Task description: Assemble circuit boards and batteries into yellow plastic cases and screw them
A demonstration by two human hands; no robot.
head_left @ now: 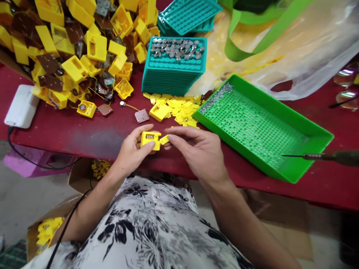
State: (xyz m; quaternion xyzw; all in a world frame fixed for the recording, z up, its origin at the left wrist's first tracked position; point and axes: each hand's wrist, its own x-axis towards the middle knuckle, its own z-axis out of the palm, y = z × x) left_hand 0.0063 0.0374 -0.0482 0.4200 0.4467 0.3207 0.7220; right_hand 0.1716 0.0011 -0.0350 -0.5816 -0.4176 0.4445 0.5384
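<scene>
Over the table's front edge, my left hand [134, 151] grips a small yellow plastic case [146, 142]. Its opening faces up and shows round silvery cells inside. Between the thumb and fingers of my right hand [198, 151] is a small yellow cover [164, 139], close to the right side of the case. Whether the two parts touch, I cannot tell. Just beyond my hands lie another yellow case [159, 111], a brown circuit board [141, 116] and a pile of flat yellow covers [182, 108].
Yellow cases and boards heap up at the left [74, 69]. Button cells [176, 48] lie on stacked teal trays [171, 80]. A green tray [224, 136] of tiny screws is at right, a screwdriver [336, 157] over its corner. A white power bank [22, 106] with a cable sits left.
</scene>
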